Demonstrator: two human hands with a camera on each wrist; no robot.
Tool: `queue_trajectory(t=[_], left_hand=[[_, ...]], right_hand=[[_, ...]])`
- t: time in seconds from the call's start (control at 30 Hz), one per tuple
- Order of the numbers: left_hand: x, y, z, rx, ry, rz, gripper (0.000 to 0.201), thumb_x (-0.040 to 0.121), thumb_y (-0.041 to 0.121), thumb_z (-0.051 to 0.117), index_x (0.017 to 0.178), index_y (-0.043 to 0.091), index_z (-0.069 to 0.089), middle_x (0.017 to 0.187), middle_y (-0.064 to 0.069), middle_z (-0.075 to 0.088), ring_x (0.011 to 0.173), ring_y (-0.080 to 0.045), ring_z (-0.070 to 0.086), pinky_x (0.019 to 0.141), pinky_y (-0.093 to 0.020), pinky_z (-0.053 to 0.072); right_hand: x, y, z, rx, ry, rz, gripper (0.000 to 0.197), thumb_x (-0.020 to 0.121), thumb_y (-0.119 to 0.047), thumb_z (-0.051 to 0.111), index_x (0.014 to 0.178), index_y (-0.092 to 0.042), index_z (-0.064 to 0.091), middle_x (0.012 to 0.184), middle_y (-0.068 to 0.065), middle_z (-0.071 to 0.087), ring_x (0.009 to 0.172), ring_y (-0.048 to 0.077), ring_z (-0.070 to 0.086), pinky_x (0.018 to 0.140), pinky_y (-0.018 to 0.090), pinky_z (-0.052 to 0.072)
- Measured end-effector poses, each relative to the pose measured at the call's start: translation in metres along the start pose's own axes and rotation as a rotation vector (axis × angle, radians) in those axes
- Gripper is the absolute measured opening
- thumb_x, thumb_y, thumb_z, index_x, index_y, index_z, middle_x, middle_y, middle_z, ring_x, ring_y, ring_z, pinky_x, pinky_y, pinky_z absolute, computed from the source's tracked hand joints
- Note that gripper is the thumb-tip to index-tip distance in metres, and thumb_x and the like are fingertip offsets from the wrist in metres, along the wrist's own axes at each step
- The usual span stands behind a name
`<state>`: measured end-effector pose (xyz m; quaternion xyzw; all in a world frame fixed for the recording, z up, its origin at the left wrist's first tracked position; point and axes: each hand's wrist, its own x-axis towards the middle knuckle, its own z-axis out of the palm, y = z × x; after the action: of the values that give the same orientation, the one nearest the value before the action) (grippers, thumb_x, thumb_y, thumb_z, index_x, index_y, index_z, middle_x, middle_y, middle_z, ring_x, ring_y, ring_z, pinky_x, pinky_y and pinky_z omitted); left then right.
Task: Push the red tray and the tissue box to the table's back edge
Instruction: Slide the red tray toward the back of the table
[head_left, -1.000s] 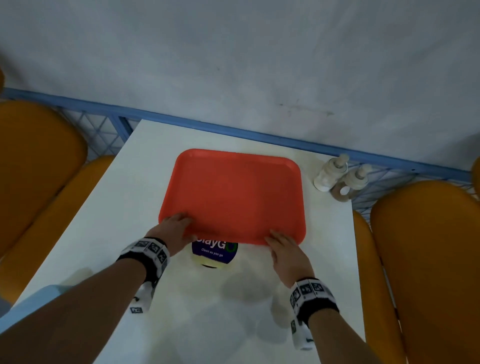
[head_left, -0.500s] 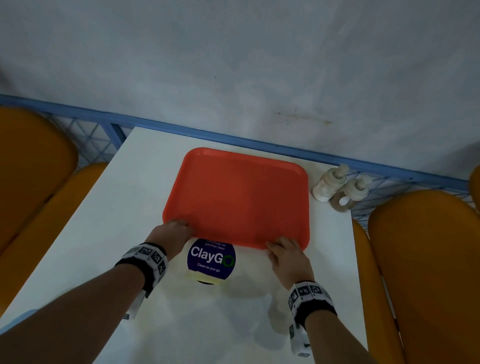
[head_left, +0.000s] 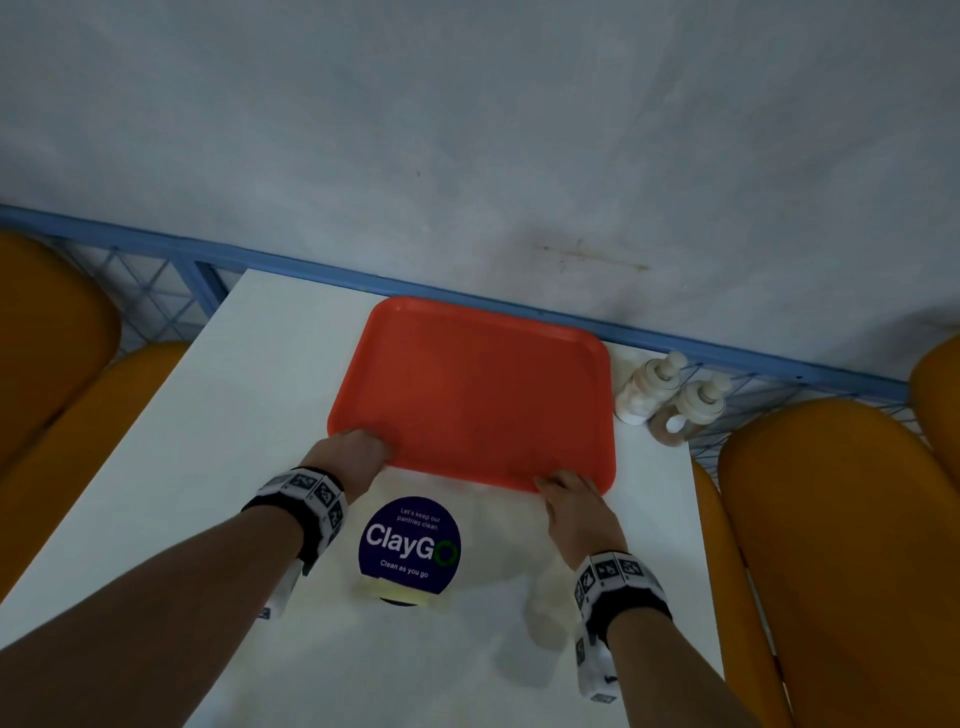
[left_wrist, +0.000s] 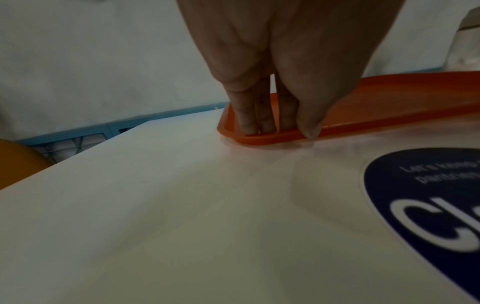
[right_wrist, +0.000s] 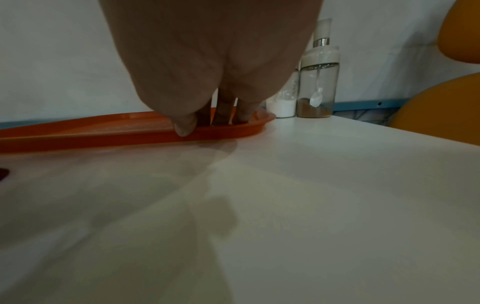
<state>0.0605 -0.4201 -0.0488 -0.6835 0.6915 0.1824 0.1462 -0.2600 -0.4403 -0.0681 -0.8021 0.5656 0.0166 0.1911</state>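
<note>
Both grips are being kept on the near rim of the red tray (head_left: 475, 397): the left hand (head_left: 353, 457) at its near-left corner and the right hand (head_left: 576, 506) at its near-right corner, each with fingers (left_wrist: 246, 115) hooked over the rim into the tray and the thumb (right_wrist: 185, 126) pressed against the outer lip, so the rim is being pinched. The tray is lying flat on the white bench (head_left: 208, 441), its far edge close to the bench's back edge. Two glass dispenser jars (head_left: 670, 400) are standing just beside the tray at the back right corner. A round blue sticker (head_left: 410, 545) is lying on the bench between the wrists. Orange chairs (head_left: 841, 545) are flanking both side edges. No tissue box is being shown.
</note>
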Motion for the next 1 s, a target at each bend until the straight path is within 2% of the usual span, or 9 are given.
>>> queue_trajectory(t=[0.1, 0.33, 0.6, 0.87, 1.0], left_hand=[[0.007, 0.0, -0.003, -0.001, -0.008, -0.003, 0.027, 0.098, 0.021, 0.042, 0.113, 0.021, 0.065, 0.109, -0.002, 0.067, 0.098, -0.026, 0.065, 0.084, -0.043, 0.056], [-0.005, -0.002, 0.009, 0.028, 0.019, 0.015, 0.025, 0.096, 0.017, 0.044, 0.111, 0.023, 0.064, 0.107, -0.001, 0.066, 0.093, -0.023, 0.066, 0.081, -0.043, 0.059], [-0.004, -0.001, 0.005, -0.007, 0.029, 0.002, 0.026, 0.099, 0.025, 0.042, 0.115, 0.023, 0.064, 0.11, -0.001, 0.065, 0.098, -0.022, 0.064, 0.085, -0.04, 0.056], [0.0, 0.002, 0.002, -0.003, 0.043, 0.009, 0.025, 0.099, 0.024, 0.042, 0.113, 0.022, 0.063, 0.108, -0.001, 0.066, 0.095, -0.023, 0.064, 0.084, -0.04, 0.056], [-0.003, 0.005, 0.002, 0.03, 0.05, 0.042, 0.027, 0.099, 0.031, 0.043, 0.12, 0.027, 0.059, 0.116, 0.002, 0.061, 0.103, -0.022, 0.061, 0.085, -0.04, 0.056]], right_hand=[[0.005, 0.001, -0.003, 0.006, -0.002, 0.006, 0.039, 0.095, -0.009, 0.047, 0.13, -0.023, 0.055, 0.128, -0.004, 0.054, 0.117, 0.023, 0.044, 0.087, 0.043, 0.054], [-0.01, 0.001, -0.002, 0.007, 0.016, -0.011, 0.035, 0.095, -0.013, 0.049, 0.129, -0.023, 0.056, 0.124, -0.005, 0.056, 0.112, 0.021, 0.047, 0.082, 0.04, 0.055], [-0.006, 0.001, -0.002, 0.026, 0.02, -0.028, 0.035, 0.096, -0.014, 0.047, 0.13, -0.022, 0.055, 0.125, -0.005, 0.056, 0.114, 0.021, 0.046, 0.084, 0.041, 0.055], [0.002, 0.008, -0.001, 0.018, 0.055, -0.06, 0.034, 0.095, -0.017, 0.047, 0.127, -0.025, 0.056, 0.122, -0.006, 0.056, 0.112, 0.02, 0.047, 0.079, 0.04, 0.055], [0.002, 0.012, 0.002, 0.015, 0.108, -0.107, 0.031, 0.093, -0.02, 0.055, 0.123, -0.026, 0.059, 0.114, -0.005, 0.06, 0.105, 0.022, 0.051, 0.073, 0.039, 0.057]])
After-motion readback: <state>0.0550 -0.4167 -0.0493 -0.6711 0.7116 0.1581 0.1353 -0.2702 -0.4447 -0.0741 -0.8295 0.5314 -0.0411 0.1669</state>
